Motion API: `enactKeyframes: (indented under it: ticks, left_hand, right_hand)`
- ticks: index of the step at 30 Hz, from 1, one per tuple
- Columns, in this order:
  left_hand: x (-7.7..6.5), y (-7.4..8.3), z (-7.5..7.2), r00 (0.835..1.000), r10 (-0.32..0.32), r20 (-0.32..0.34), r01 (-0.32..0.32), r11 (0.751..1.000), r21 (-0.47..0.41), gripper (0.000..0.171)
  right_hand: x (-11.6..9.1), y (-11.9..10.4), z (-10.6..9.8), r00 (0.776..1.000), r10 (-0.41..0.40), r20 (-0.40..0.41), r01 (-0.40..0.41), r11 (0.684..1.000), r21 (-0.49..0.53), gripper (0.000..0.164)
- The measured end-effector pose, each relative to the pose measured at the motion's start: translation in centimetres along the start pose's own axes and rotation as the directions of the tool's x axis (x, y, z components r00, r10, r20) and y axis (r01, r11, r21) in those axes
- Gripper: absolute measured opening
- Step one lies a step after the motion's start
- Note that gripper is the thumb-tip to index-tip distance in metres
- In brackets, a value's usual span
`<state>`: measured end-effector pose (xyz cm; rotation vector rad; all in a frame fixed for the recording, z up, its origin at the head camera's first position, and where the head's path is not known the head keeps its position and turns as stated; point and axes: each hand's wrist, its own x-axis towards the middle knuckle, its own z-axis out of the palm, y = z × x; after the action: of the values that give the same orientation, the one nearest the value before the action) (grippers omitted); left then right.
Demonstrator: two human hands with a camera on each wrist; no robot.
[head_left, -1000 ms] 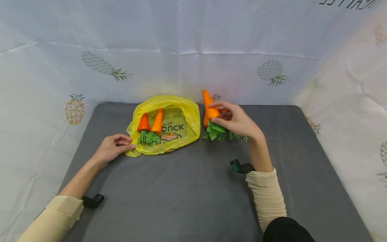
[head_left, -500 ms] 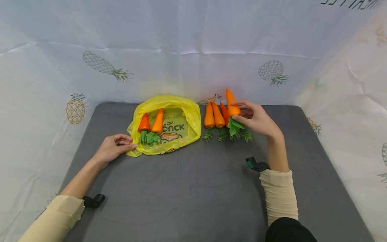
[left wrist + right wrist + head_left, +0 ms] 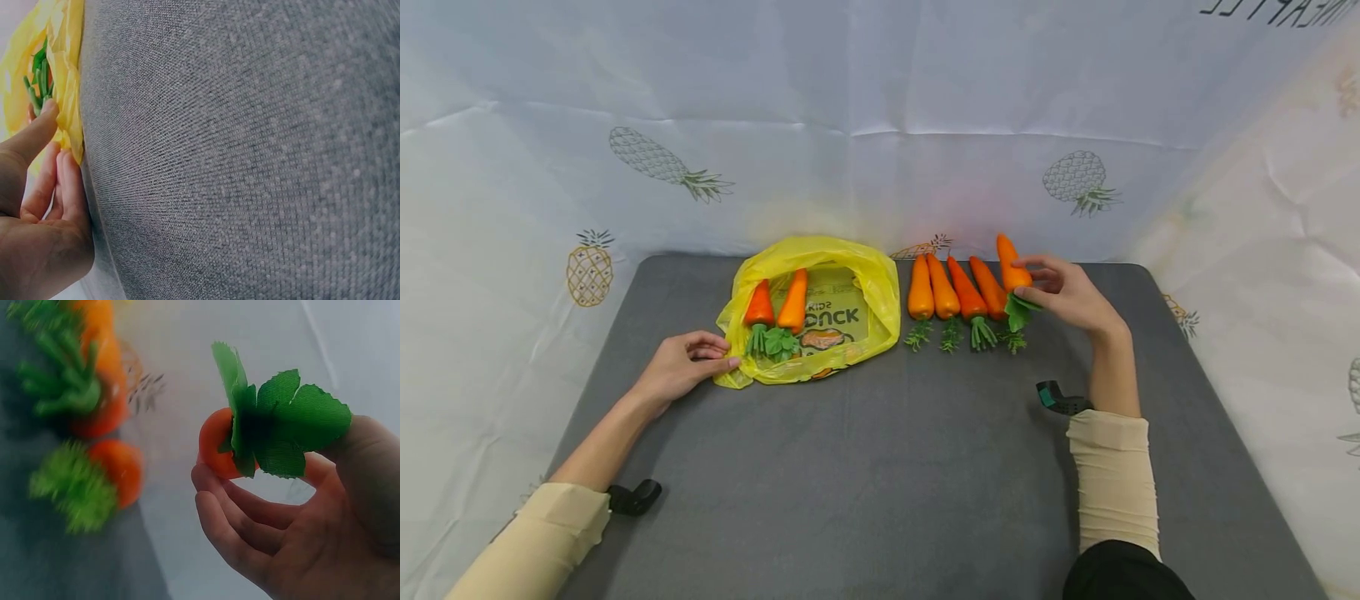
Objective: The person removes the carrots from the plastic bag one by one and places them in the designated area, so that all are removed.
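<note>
My right hand [image 3: 1071, 292] pinches an orange carrot [image 3: 1012, 265] with broad green leaves, its tip pointing away from me. In the right wrist view the carrot's leafy top [image 3: 287, 425] faces the camera, thumb and fingers on either side. Just left of it, several carrots [image 3: 967, 287] lie in a row, green tops toward me. With its fingertips my left hand [image 3: 681, 369] pinches the near left edge of a yellow plastic bag [image 3: 880, 304]. Inside the bag's mouth lie a red-orange carrot [image 3: 758, 304] and a lighter orange carrot [image 3: 793, 302].
A grey cloth-covered table [image 3: 850, 467] spreads under everything. White fabric [image 3: 850, 67] with printed pineapples rises behind its far edge and at both sides. Black cameras [image 3: 634, 497] sit on both wrists.
My right hand has moved right with the leafy carrot, passing over the row and uncovering the carrots there. The left hand stays at the bag's edge.
</note>
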<state>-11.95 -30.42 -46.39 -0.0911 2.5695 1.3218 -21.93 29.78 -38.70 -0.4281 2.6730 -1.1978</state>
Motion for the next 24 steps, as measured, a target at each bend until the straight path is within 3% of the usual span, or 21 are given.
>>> enactKeyframes:
  ticks: [11, 20, 24]
  left_hand:
    - [-0.1, 0.2, 0.1, 1.0, 0.005, -0.008, -0.005, 1.0, 0.003, 0.049]
    - [0.0, 0.1, 0.1, 1.0, 0.003, -0.004, -0.003, 1.0, -0.002, 0.05]
    - [0.1, 0.0, 0.0, 1.0, -0.001, 0.001, 0.001, 1.0, -0.005, 0.051]
  right_hand:
    - [0.8, 4.0, -0.5, 0.988, 0.135, 0.081, -0.137, 0.99, 0.019, 0.054]
    - [1.7, 6.2, 0.0, 0.985, 0.13, 0.115, -0.13, 0.992, -0.005, 0.053]
    - [1.8, 6.6, 0.3, 0.989, 0.087, 0.118, -0.086, 0.996, -0.008, 0.052]
